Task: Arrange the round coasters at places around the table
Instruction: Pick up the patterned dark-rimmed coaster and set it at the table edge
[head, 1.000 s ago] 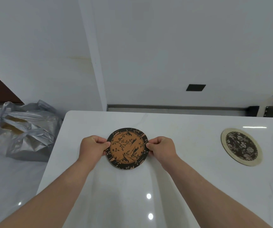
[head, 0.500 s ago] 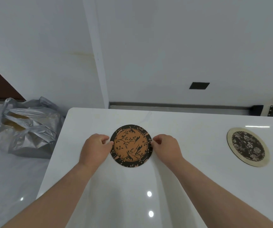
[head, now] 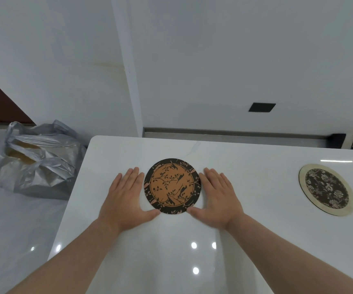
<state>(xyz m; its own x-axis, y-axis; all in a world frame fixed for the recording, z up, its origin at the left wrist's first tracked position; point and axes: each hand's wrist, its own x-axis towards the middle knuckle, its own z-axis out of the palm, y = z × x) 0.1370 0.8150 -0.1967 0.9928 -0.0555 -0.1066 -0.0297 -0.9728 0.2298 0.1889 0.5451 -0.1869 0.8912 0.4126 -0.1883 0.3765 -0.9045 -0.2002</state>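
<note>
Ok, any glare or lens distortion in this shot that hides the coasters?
Head view: small bright ceiling-light reflections dot the glossy table near the camera, and a streak sits above the floral coaster; none covers the orange coaster. Wide-angle bending tilts the walls; both patterns stay sharp.

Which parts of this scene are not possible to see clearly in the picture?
- Head view: table cut off by the right and bottom edges, so other places are unseen.
- Grey bag: contents hidden by crumpled plastic.
- Whether left hand and right hand touch the orange coaster: unclear.
</note>
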